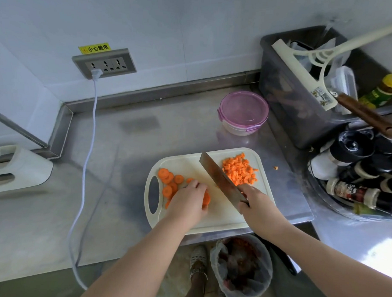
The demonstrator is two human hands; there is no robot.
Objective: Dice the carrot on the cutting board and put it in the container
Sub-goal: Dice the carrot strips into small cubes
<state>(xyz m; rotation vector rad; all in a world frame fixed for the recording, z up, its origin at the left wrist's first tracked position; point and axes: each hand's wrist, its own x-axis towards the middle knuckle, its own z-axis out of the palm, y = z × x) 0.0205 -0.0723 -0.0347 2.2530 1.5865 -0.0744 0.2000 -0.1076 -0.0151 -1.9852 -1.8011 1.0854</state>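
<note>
A white cutting board lies on the steel counter. Round carrot slices are spread at its left end, and a pile of diced carrot sits at its far right. My left hand presses on a small stack of carrot slices in the board's middle. My right hand grips the handle of a cleaver, whose blade points up and left between the slices and the dice. A round container with a purple lid stands shut behind the board.
A grey bin with a squeegee and bottles stands at the back right, beside a rack of spice jars. One carrot cube lies off the board. A white cord trails from the wall socket. A lined waste bin stands below the counter edge.
</note>
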